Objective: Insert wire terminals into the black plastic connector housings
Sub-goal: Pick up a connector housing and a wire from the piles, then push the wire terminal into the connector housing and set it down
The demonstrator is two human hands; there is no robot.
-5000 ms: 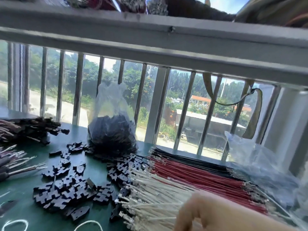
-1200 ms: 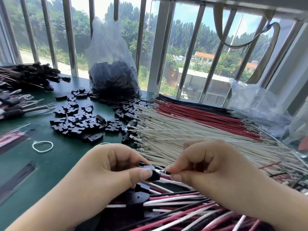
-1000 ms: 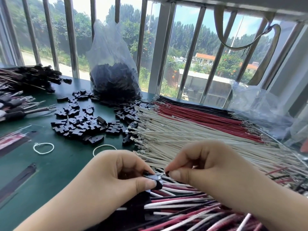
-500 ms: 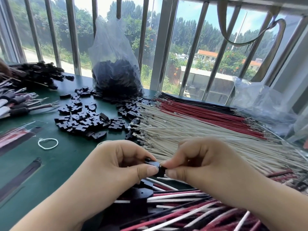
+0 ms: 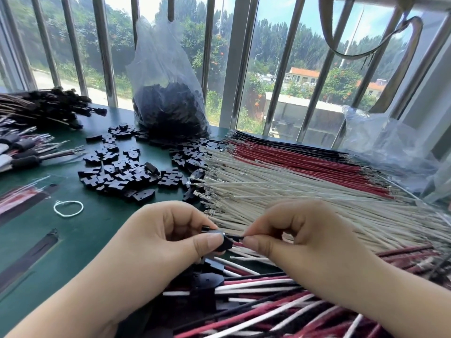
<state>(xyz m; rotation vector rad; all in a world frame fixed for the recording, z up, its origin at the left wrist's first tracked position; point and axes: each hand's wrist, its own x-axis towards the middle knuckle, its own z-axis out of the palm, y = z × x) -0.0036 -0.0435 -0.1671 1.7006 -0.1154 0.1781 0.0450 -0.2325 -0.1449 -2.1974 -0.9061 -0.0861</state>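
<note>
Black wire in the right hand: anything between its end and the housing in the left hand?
Nothing visible. The right hand pinches the black wire right at the housing, which the left hand grips. The thumb hides the entry, so seating cannot be told.

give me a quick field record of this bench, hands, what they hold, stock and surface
left hand: pinches a small black plastic connector housing
right hand: pinches a thin wire at the housing's right end
loose housings: black pile on the table, left of the wires
wire stock: white wires nearest, red wires behind, black wires at back
clear plastic bag of black parts: by the window bars
surface: dark green table
white loop: flat on table
</note>
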